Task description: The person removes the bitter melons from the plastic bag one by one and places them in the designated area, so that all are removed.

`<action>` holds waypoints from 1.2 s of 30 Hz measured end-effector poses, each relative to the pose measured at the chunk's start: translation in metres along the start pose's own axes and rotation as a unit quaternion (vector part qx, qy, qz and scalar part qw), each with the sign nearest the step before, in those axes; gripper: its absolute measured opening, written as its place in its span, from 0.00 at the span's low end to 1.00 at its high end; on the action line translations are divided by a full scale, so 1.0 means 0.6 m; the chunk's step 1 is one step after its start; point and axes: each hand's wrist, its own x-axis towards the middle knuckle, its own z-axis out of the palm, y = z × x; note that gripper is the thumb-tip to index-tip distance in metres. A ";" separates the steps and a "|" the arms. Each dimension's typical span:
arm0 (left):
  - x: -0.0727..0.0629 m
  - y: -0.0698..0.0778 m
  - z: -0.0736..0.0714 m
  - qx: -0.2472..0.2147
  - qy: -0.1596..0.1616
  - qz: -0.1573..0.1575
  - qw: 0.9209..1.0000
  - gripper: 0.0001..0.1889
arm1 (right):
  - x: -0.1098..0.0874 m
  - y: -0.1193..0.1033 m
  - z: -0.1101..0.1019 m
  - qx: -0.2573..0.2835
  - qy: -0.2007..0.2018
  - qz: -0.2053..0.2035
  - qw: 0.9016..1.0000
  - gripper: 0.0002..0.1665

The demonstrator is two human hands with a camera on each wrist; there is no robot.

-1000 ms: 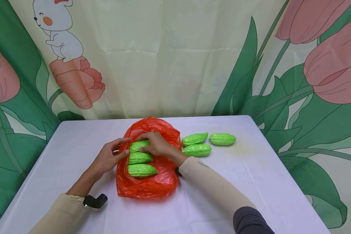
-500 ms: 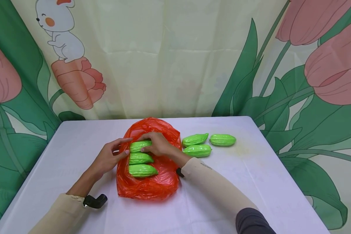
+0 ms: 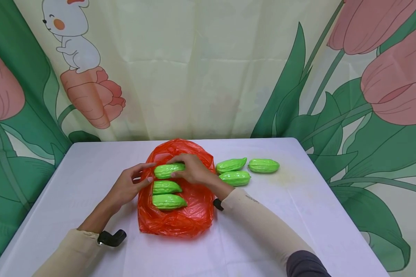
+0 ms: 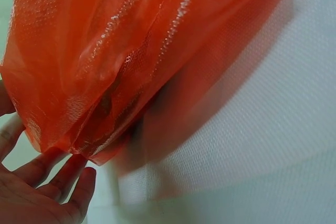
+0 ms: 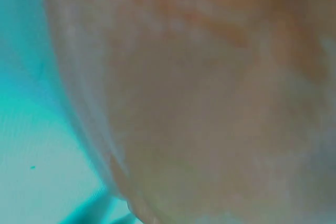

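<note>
A red plastic bag lies spread with its mouth facing up in the head view. My right hand grips the right end of a light green ridged bitter melon over the bag. Below it two more bitter melons, a middle one and a lower one, lie within the bag's mouth. My left hand is at the bag's left rim, thumb and forefinger spread apart. In the left wrist view the left hand's fingers touch the bag's outside. The right wrist view is too blurred to read.
Right of the bag, three bitter melons lie on the white-covered table: a pointed one, a lower one and a far right one. A printed curtain hangs behind the table's back edge.
My right hand has shifted slightly right and up with the top bitter melon, opening a small gap above the middle one. My left hand stays nearly still.
</note>
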 end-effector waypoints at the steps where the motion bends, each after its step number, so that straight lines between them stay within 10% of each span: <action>1: 0.000 0.000 0.000 0.001 0.000 -0.001 1.000 0.29 | -0.002 0.000 -0.002 0.002 0.003 -0.001 1.000 0.24; 36: 0.001 0.001 -0.001 0.000 0.002 -0.005 1.000 0.29 | -0.076 0.000 -0.093 0.006 0.094 0.024 0.995 0.26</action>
